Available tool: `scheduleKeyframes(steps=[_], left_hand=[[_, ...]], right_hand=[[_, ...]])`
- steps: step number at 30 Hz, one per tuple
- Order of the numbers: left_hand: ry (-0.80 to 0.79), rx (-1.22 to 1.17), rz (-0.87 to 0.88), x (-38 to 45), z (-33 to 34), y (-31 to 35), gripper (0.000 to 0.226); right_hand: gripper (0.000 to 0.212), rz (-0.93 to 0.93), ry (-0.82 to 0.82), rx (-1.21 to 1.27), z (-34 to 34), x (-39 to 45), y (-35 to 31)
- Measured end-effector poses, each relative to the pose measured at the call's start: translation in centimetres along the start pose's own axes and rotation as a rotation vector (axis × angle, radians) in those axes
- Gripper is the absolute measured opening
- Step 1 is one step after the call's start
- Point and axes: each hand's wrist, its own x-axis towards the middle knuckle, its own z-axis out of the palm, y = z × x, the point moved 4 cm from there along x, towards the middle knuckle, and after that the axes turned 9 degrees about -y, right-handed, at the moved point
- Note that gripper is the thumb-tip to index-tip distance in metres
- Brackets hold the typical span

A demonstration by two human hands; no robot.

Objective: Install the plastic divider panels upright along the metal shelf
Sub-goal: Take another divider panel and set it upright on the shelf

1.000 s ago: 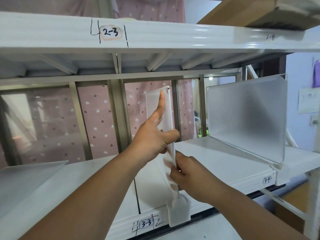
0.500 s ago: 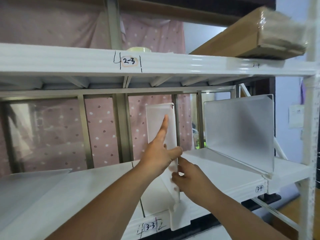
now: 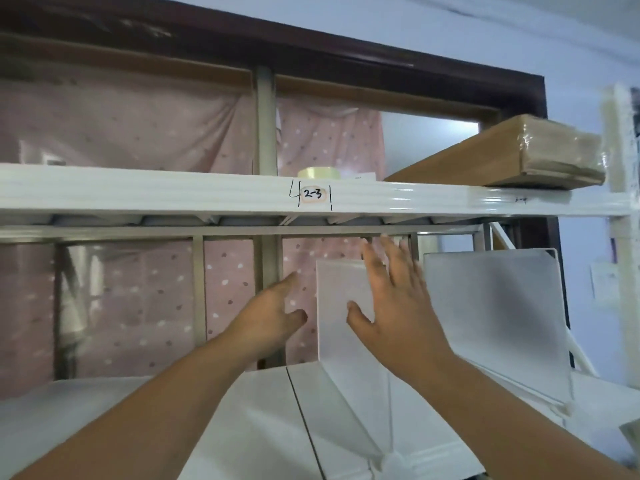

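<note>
Standing panel: the plastic divider panel (image 3: 341, 306) stands upright on the white metal shelf (image 3: 242, 420), running from the near lip toward the far rail, apparently so it splits the shelf into bays.
Left hand: the left hand (image 3: 268, 320) sits just left of the panel with fingers spread and nothing gripped; contact cannot be told; likely there to catch a lean to the left.
Right hand: the right hand (image 3: 391, 306) is in front of the panel's right face, palm flat, fingers open and blurred; whether it touches the plastic cannot be told.
Why both flank it: one open palm on each side suggests a check that the panel stays vertical unaided.
Foot clip: the panel's near end meets a white clip (image 3: 388, 460) at the shelf's front lip, which seems to anchor it.
Second panel: another frosted divider (image 3: 495, 317) stands upright to the right, well apart, already seated.
Shelf above: a taped cardboard box (image 3: 512, 157) and a tape roll (image 3: 317, 173) rest there, beside a label reading 2-3 (image 3: 312, 194).
</note>
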Motion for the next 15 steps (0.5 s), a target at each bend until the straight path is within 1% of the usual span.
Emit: scheduleKeyframes(steps=[2,5,8,12,15], left_hand=[[0.017,0.109,-0.056,-0.5,-2.2,-1.3,0.078],[0.02,0.185,-0.161,-2.1,-4.9,-4.4,0.082],[0.001,0.272,-0.27,-4.8,-7.0,-8.2,0.082],[0.005,0.405,-0.385,-9.6,-10.2,-13.6,0.078],[0.009,0.457,-0.52,-13.6,-13.0,-17.3,0.077]], right_hand=[[0.079,-0.094,-0.024,-0.045,0.4,0.9,-2.4],[0.075,-0.176,-0.117,0.026,2.5,1.9,-6.1],[0.08,-0.181,-0.268,0.163,5.9,2.5,-9.3],[0.091,-0.144,-0.518,0.297,11.0,2.9,-13.5],[0.094,-0.165,-0.664,0.376,14.1,3.0,-17.1]])
